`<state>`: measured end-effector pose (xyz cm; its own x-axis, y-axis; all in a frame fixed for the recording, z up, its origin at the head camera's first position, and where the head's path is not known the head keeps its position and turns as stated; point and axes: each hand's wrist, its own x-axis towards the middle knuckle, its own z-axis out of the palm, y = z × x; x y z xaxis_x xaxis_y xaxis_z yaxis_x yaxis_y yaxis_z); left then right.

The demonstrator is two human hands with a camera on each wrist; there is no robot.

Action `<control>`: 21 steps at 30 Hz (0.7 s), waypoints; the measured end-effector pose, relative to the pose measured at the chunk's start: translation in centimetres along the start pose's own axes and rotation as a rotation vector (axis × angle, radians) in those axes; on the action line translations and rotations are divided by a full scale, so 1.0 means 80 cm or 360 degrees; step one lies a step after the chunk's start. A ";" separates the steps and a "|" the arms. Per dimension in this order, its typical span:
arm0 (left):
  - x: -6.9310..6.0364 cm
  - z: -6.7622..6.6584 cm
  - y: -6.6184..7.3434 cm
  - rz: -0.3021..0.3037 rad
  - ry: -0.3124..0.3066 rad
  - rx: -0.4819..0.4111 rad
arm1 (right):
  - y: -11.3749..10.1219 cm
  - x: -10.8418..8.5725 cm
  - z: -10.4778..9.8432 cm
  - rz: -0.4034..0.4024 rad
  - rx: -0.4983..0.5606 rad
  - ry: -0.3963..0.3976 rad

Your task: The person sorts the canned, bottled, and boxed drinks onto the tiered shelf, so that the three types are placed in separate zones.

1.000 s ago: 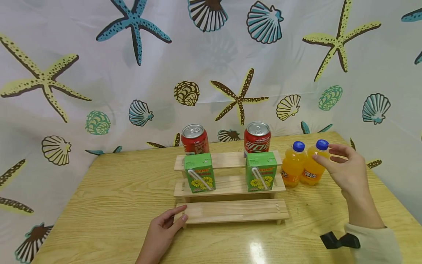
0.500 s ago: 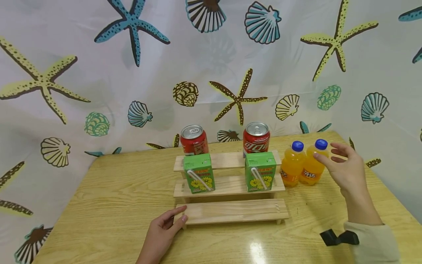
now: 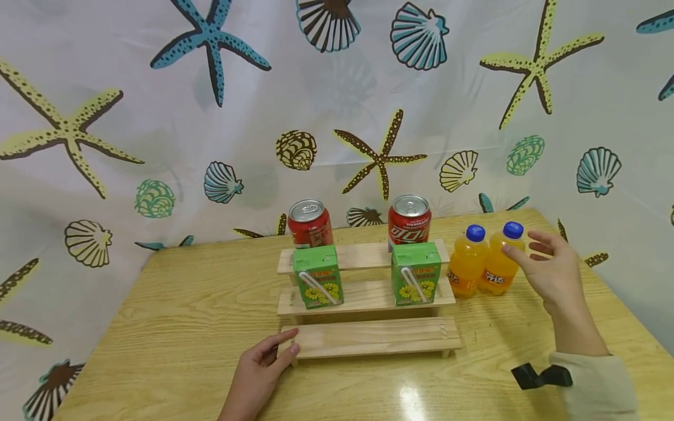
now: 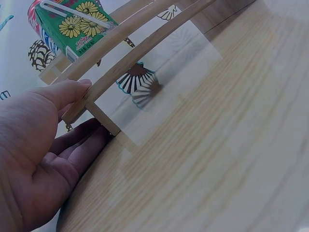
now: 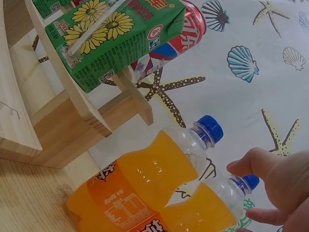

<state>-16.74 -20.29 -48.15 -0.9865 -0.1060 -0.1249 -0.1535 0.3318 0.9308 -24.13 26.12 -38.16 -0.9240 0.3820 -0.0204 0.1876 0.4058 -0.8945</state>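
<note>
From the head view, I look down on a wood-grain tabletop [image 3: 200,316] backed by a white cloth printed with starfish and shells [image 3: 316,88]. A three-step pale wooden rack [image 3: 374,339] stands in the middle. Two red-and-silver drink cans [image 3: 409,228] are on its top step, and two green drink cartons with yellow flowers and white straws [image 3: 416,275] on its middle step. My left hand [image 3: 255,374] grips the left end of the lowest step. To the rack's right, the left orange bottle [image 3: 467,266] stands between the rack and the right orange bottle [image 3: 497,266]. Both are clear plastic, blue-capped, filled with orange drink and upright. My right hand [image 3: 555,269] is at the right one, fingers apart around its cap.

From the left wrist, my fingers clasp the step's end beside its short leg; one carton leans into sight above.

From the right wrist, the left orange bottle partly covers its neighbour, showing an orange label with dark lettering. My fingertips flank the farther blue cap, spread; I cannot tell whether they touch it.
</note>
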 end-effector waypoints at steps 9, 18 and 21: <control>-0.002 0.000 0.000 0.0006 0.0009 -0.0026 | 0.009 0.005 0.008 0.0030 0.0051 -0.0093; -0.002 0.000 0.000 0.0012 0.0016 -0.0009 | 0.010 0.004 0.014 0.0074 0.0069 -0.0164; -0.001 -0.001 -0.001 0.0016 0.0013 -0.0006 | 0.011 0.004 0.016 0.0080 0.0071 -0.0179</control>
<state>-16.62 -20.38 -48.20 -0.9875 -0.1104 -0.1125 -0.1431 0.3291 0.9334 -24.67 25.53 -39.54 -0.9458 0.3044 -0.1134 0.2218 0.3501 -0.9101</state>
